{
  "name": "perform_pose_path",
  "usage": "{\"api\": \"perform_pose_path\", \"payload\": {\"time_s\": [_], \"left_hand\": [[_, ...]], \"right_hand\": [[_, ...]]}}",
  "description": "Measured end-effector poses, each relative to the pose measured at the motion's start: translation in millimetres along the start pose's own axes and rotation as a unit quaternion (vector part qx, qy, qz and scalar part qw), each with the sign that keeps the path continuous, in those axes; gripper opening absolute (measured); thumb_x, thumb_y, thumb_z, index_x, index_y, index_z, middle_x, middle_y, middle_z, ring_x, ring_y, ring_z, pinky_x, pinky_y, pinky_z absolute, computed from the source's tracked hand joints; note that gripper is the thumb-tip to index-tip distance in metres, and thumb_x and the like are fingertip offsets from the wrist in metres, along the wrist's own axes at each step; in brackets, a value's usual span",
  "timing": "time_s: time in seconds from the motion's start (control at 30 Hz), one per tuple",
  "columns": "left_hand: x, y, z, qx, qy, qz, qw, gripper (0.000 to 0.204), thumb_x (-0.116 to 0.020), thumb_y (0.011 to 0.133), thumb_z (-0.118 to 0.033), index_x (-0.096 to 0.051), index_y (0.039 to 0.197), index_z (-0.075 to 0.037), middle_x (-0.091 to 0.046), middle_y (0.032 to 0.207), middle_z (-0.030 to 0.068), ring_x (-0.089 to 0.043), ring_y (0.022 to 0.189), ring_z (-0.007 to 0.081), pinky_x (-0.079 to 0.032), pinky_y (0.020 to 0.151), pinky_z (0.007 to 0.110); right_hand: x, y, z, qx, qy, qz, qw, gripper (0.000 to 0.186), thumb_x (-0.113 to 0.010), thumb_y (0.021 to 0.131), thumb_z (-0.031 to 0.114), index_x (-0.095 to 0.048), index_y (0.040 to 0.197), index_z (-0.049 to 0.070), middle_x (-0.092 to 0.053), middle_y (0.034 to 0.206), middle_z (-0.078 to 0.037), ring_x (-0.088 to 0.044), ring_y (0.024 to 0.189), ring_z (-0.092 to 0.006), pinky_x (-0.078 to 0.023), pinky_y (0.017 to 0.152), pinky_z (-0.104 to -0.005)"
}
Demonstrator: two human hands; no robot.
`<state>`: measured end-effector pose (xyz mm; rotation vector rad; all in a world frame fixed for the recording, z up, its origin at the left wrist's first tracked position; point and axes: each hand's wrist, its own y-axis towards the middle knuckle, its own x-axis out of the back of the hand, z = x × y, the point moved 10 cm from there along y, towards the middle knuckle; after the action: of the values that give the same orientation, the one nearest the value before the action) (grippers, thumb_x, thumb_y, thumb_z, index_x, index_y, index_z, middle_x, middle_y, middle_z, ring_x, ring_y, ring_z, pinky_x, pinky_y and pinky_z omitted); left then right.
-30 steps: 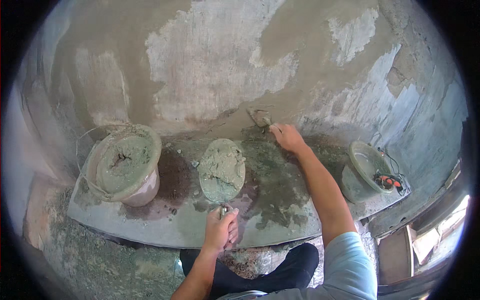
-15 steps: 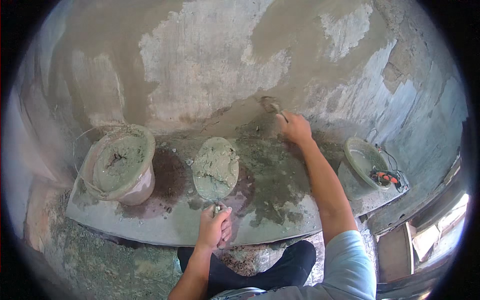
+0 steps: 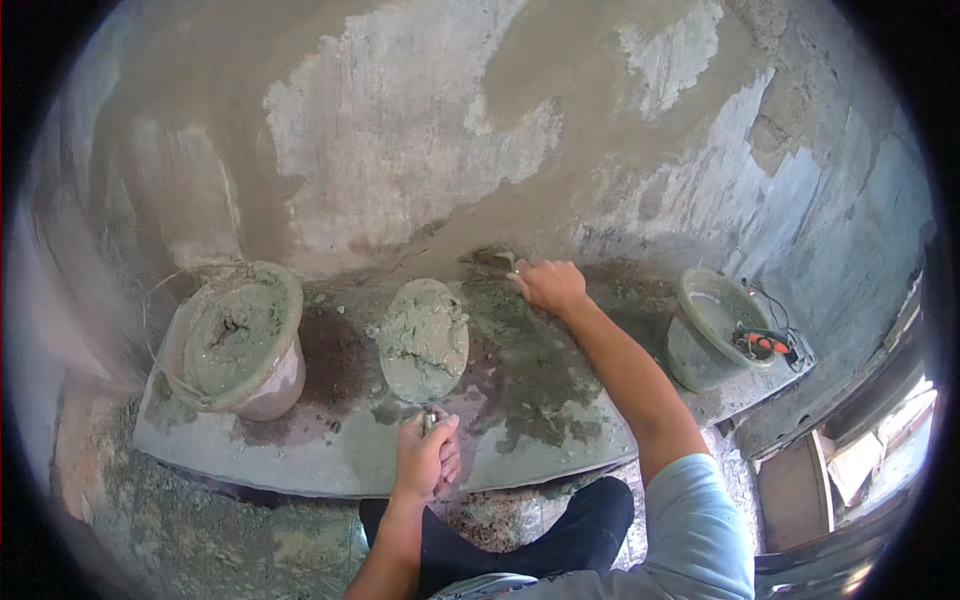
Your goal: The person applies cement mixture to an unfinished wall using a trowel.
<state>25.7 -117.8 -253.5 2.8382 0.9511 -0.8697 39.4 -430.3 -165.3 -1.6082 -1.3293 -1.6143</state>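
Observation:
My left hand (image 3: 427,462) is closed around the short handle of an oval mortar hawk (image 3: 418,387). A lumpy heap of wet grey mortar (image 3: 425,325) covers much of its face. At the foot of the wall (image 3: 370,130), my right hand (image 3: 552,287) grips a small trowel (image 3: 494,257). Its blade lies against the wall's lower edge and looks smeared with mortar, partly hard to make out. Darker, damp-looking plaster covers patches of the wall around paler bare areas.
On the ledge (image 3: 270,465), a bucket of mortar (image 3: 285,375) stands at left. Another bucket (image 3: 690,350) at right holds greyish liquid, with an orange-and-black tool (image 3: 768,343) and a cord at its rim. Wet stains and crumbs mark the ledge. A wooden board (image 3: 795,490) sits lower right.
My right hand and the trowel have moved left and down along the wall toward its base. My left hand keeps holding the hawk in nearly the same place.

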Motion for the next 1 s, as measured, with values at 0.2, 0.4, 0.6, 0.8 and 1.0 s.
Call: {"api": "perform_pose_path", "payload": {"time_s": [0.2,0.4,0.6,0.8,1.0], "left_hand": [[0,-4,-2,0.004,-0.008,-0.007,1.000,0.015,-0.058,0.096,-0.015,-0.046,0.089,-0.011,-0.036,0.054,-0.0043,-0.035,0.037,0.0075,-0.030,0.033,0.027],[2,-1,1,0.004,-0.007,-0.005,1.000,0.015,-0.059,0.096,-0.016,-0.046,0.090,-0.011,-0.036,0.054,-0.0043,-0.035,0.037,0.0074,-0.030,0.034,0.027],[3,0,-5,-0.008,-0.020,-0.015,1.000,0.017,-0.060,0.096,-0.016,-0.046,0.086,-0.011,-0.037,0.054,-0.0038,-0.036,0.037,0.0075,-0.031,0.034,0.027],[5,-3,-2,-0.001,0.004,0.002,1.000,0.020,-0.060,0.095,-0.015,-0.046,0.082,-0.010,-0.041,0.055,-0.0028,-0.038,0.037,0.0080,-0.034,0.034,0.027],[0,-3,-4,-0.007,0.009,0.013,1.000,0.020,-0.060,0.095,-0.015,-0.046,0.083,-0.010,-0.041,0.055,-0.0029,-0.038,0.038,0.0080,-0.033,0.034,0.028]], "right_hand": [[35,-3,-50,-0.098,0.066,-0.116,0.986,0.043,-0.047,0.100,0.050,-0.066,0.113,0.013,-0.071,0.092,-0.019,-0.070,0.084,-0.0405,-0.055,0.072,-0.0526],[49,-26,-92,-0.165,0.183,-0.229,0.942,0.041,-0.053,0.098,0.047,-0.069,0.107,0.009,-0.071,0.096,-0.019,-0.067,0.092,-0.0426,-0.053,0.079,-0.0533],[70,-44,-80,-0.224,0.229,-0.274,0.907,0.036,-0.056,0.098,0.041,-0.070,0.103,0.008,-0.070,0.095,-0.019,-0.066,0.093,-0.0424,-0.052,0.081,-0.0500],[147,-91,42,0.120,0.203,-0.255,0.938,0.022,-0.069,0.090,0.028,-0.071,0.098,0.007,-0.069,0.092,-0.014,-0.065,0.083,-0.0388,-0.052,0.073,-0.0433],[165,-128,58,0.202,0.123,-0.273,0.932,0.024,-0.077,0.079,0.024,-0.072,0.098,0.009,-0.066,0.090,-0.004,-0.063,0.086,-0.0276,-0.048,0.087,-0.0398]]}}
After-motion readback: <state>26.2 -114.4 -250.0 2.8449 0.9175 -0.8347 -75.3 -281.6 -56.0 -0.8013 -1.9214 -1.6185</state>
